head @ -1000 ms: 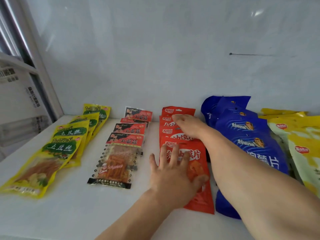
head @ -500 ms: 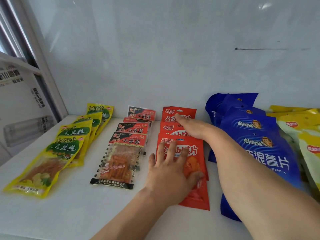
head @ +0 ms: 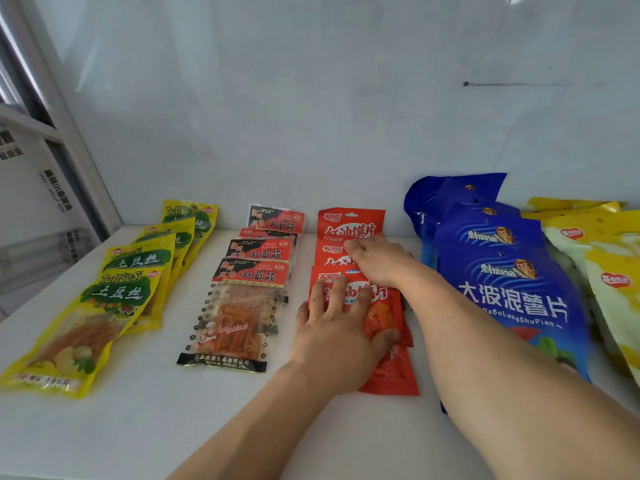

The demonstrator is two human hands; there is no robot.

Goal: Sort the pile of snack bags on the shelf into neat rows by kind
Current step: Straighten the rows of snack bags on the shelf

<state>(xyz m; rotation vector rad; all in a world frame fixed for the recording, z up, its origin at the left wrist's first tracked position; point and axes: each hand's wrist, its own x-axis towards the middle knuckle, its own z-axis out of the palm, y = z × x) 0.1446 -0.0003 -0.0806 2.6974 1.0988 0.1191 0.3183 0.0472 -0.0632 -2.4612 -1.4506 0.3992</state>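
Palms flat, both of them, down on the red row. Left to right: the yellow bags (head: 117, 292) sit well clear of the left fingertips in an overlapping line, then the black-and-red bags (head: 249, 289) just beside the left hand's little-finger edge, both rows looking settled. The left hand (head: 341, 329) lies spread on the front red bag (head: 384, 327), fingers (head: 337, 292) splayed and released, pressing rather than gripping, thumb out on the bag's right side. Beyond those fingertips, the right hand (head: 375, 259) covers the middle red bag (head: 334, 256), fingers extended flat toward the rear red bag (head: 349, 223) propped against the wall; nothing is clenched. The right forearm crosses in front of the blue bags (head: 502, 271), with the pale yellow bags (head: 602, 258) at the far edge.

Likely step: squaring the red row. Best done by pinning the front bag under the left fingers while the right slides the middle one until overlaps match, edges aligned; slick film may skid.
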